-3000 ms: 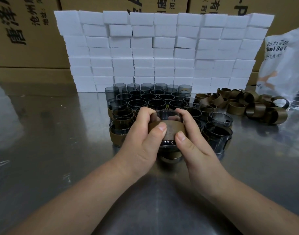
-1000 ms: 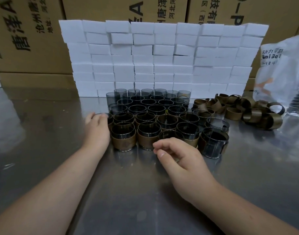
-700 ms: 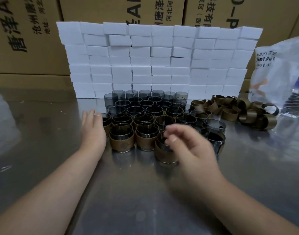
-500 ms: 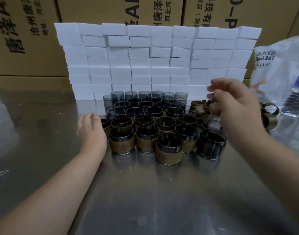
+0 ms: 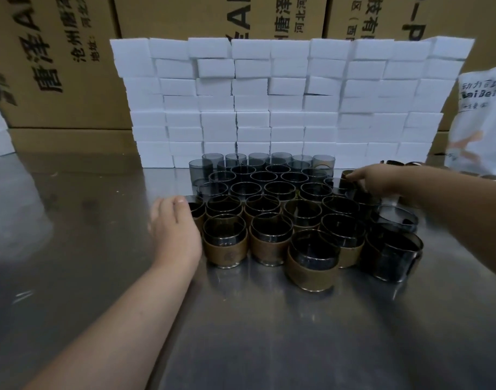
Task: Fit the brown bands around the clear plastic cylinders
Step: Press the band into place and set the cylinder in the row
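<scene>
I start at the left. My left hand (image 5: 175, 229) rests on the table (image 5: 269, 347), fingers straight and close together. Its side touches the cups (image 5: 269, 190) at the left edge of the bunch. It holds nothing.

The cups stand in tight rows in front of a wall of white blocks (image 5: 269, 108). The near rows wear brown bands (image 5: 227, 253). The far rows look bare. The front cup (image 5: 314, 254) sits a bit out from the rest.

Further right, my right hand (image 5: 376, 180) reaches over the back right of the bunch. Its fingertips bend down onto a loose band (image 5: 346, 175). I cannot tell if they pinch it, as the thumb is hidden. Spare bands (image 5: 393, 163) peek out behind that arm, near a white bag (image 5: 483, 122).

I think the band is light, thin and bendy, so a hard grab may squash it. I would pinch its rim with thumb and finger. The cups look hard, smooth and light, so they could slip or tip. I would hold one round its side, low down.
</scene>
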Demonstrator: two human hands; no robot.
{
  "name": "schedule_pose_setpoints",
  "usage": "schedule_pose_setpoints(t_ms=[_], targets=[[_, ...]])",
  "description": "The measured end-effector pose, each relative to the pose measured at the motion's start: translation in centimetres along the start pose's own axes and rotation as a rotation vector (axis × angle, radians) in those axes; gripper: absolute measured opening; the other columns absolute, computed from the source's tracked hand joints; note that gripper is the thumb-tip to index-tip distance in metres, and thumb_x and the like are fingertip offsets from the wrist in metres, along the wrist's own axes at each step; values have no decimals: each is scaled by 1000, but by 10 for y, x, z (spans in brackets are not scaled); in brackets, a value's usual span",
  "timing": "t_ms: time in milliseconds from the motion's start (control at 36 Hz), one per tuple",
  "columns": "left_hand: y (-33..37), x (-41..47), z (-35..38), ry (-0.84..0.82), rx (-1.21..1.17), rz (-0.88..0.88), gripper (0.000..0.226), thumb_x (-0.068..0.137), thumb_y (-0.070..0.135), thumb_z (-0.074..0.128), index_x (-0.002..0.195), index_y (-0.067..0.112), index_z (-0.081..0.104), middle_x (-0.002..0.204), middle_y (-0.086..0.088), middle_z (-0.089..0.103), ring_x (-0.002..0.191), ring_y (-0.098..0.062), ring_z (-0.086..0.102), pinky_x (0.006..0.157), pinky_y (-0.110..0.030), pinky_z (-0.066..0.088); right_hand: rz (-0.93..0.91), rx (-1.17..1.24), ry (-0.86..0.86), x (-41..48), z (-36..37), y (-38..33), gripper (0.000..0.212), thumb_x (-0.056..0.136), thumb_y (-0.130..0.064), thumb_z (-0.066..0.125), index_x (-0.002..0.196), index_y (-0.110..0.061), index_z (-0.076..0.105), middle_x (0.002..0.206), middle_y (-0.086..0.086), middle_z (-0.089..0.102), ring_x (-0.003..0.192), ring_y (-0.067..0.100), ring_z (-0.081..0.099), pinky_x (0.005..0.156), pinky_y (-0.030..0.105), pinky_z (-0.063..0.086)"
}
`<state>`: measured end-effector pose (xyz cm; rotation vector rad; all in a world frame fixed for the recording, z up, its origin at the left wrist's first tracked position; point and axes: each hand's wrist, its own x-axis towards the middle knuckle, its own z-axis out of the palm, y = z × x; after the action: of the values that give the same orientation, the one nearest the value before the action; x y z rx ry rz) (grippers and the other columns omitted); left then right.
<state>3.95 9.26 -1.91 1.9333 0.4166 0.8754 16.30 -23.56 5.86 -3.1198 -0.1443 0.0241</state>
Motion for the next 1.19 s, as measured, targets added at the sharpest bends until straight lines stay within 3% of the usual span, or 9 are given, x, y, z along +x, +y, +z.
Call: schedule_pose_setpoints(t_ms=[139,306,500,583,750,945,1028,1111,1195], targets=[[-1,1,1,-10,18,1,35,98,24,30,116,7,55,141,-15,38,129,-29,32,107,-38,23,34,-80,22,6,0,-1,50,89,5,39,128,-21,57,128,10,56,109,28,53,81,27,41],[-1,1,2,10,29,29,33,97,25,32,110,6,56,138,-15,40,125,-30,35,101,-35,25,65,-49,238,-3,-21,1,32,87,-3,51,114,-13,64,115,13,62,103,30,55,73,28,37],[14,-13,-5,86,-13,194,38,95,21,41,128,3,43,145,-12,31,135,-25,25,107,-32,18,-66,348,517,-46,-49,-15,27,94,-20,44,108,-4,62,105,16,62,89,32,55,67,32,37],[29,-27,-10,48,29,402,56,87,34,39,131,-1,40,145,-17,30,136,-29,24,112,-41,18,-170,609,479,-76,-53,-31,21,91,-32,55,98,-13,58,82,2,57,69,18,51,58,29,38],[53,-64,-7,-116,229,867,77,77,46,46,136,-2,33,142,-23,35,133,-30,25,107,-57,24,-265,972,347,-132,-34,-65,19,96,-30,48,106,-22,61,87,-5,61,76,8,65,70,21,50],[64,-84,-3,-182,171,1021,84,74,55,48,138,13,15,145,-12,22,134,-26,27,110,-52,8,-393,1152,78,-167,-11,-99,14,94,-19,50,104,-23,60,108,11,64,103,28,62,85,35,55],[63,-85,-1,-131,193,1054,75,77,48,50,136,11,21,141,-17,38,125,-30,46,108,-54,14,-428,1122,-6,-166,-8,-104,21,94,-23,51,111,-19,62,109,9,66,106,30,62,89,40,54],[63,-81,-1,-112,187,996,66,77,42,49,131,12,28,130,-14,54,115,-27,56,106,-52,19,-470,1063,-60,-160,-9,-104,20,94,-27,50,103,-22,68,99,8,70,94,29,66,86,41,55],[61,-77,0,-80,197,912,65,77,43,53,129,10,30,121,-11,61,108,-26,60,105,-50,19,-439,874,60,-144,-15,-98,26,95,-36,47,83,-30,70,73,-9,70,72,13,67,82,36,55]])
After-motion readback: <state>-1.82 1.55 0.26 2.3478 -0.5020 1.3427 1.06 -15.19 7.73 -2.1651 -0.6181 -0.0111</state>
